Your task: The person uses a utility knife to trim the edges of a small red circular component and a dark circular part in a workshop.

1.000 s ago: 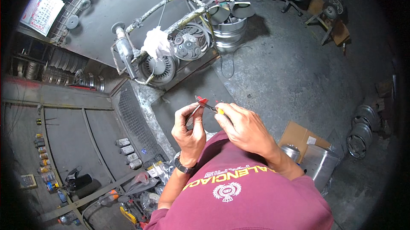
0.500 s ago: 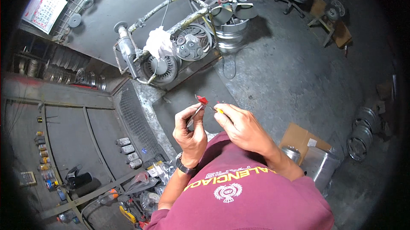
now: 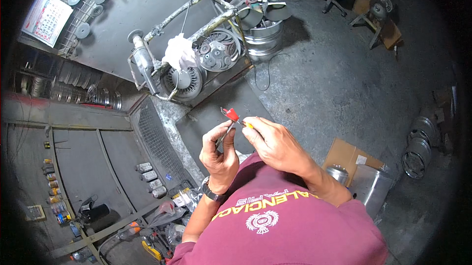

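1. Far left: calendar (image 3: 47, 17) on the wall, a row of small bottles (image 3: 51, 181) below; both show as before.
2. Left hand (image 3: 220, 153) remains raised before the chest, fingers curled and pinching a thin dark wire (image 3: 225, 136) topped by a red connector (image 3: 230, 114). Position barely changed over the last second.
3. Right hand (image 3: 277, 146) stays closed against it, fingertips gripping a small yellow-tipped piece (image 3: 249, 125) just beside the connector. Fine fitting work seems ongoing.
4. Behind: wheel rims (image 3: 216, 56) on a frame.

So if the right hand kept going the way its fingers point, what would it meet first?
Probably the red piece at the fingertips of the right hand, beside the left hand; depth is unclear.
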